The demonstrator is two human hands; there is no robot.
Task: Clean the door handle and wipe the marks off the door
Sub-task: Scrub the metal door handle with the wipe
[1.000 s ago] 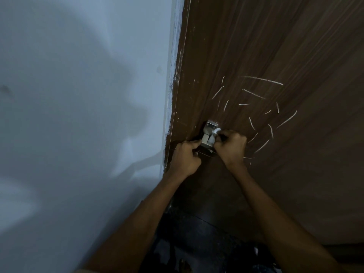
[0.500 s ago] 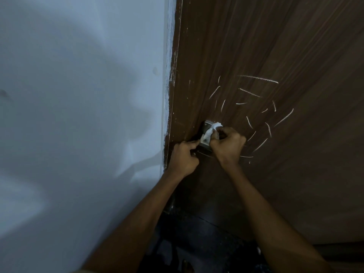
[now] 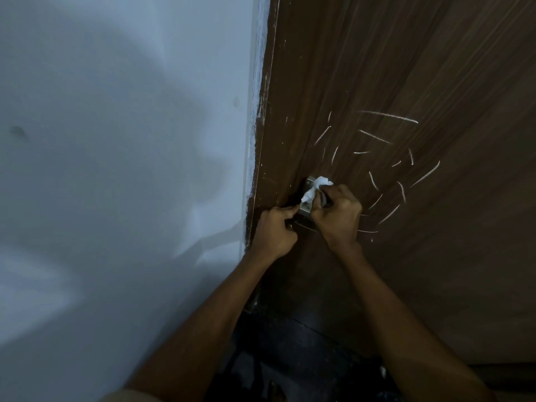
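Observation:
A dark brown wooden door (image 3: 420, 68) fills the right side. Several white chalk-like marks (image 3: 374, 136) fan out on it above and right of the handle. The metal door handle (image 3: 306, 209) sits near the door's left edge, mostly hidden by my hands. My right hand (image 3: 338, 214) is shut on a crumpled white tissue (image 3: 314, 189), pressing it on the handle's plate. My left hand (image 3: 275, 227) is closed at the handle's left end, its fingertips pinched at the metal; what it grips is hidden.
A pale blue-white wall (image 3: 116, 169) with my shadow on it takes up the left half, meeting the door along a paint-smeared frame edge (image 3: 258, 134). Dark floor (image 3: 290, 358) shows below between my forearms.
The tissue in my right hand has moved up over the top of the handle plate and shows more. My left hand has stayed at the handle's left end.

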